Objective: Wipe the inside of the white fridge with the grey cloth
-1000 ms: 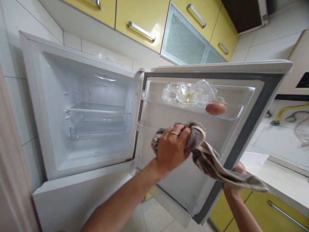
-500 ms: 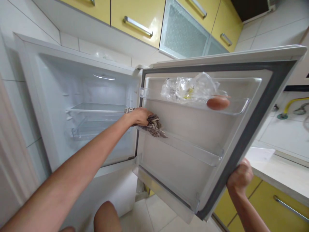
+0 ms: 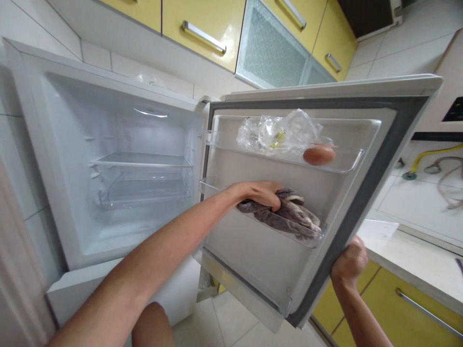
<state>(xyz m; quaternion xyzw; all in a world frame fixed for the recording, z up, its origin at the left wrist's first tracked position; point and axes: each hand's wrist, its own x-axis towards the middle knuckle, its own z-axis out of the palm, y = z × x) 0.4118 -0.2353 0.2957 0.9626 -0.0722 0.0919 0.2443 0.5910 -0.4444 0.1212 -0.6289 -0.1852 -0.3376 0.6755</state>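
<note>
Kitchen floor tiles (image 3: 231,313) lie nearest the camera, with the person's knee (image 3: 152,323) above them. At lower right, the right hand (image 3: 349,262) is closed around the lower outer edge of the open refrigerator door (image 3: 361,202). The left hand (image 3: 262,193) reaches into the middle door shelf (image 3: 213,190) and is closed on a dark patterned cloth (image 3: 294,217). The cloth lies bunched inside that shelf, against its clear front rail, toward the outer end. Higher up, the upper door shelf (image 3: 347,166) holds a crumpled clear plastic bag (image 3: 278,132). Just beside the bag is a brown oval item (image 3: 319,155), apparently an egg. Beyond the door, the white compartment (image 3: 72,144) shows a glass shelf (image 3: 141,160) with a clear drawer (image 3: 144,193) beneath it. A pale surface (image 3: 415,260) runs along the right. Yellow wall cabinets (image 3: 202,19) hang farthest back.
</note>
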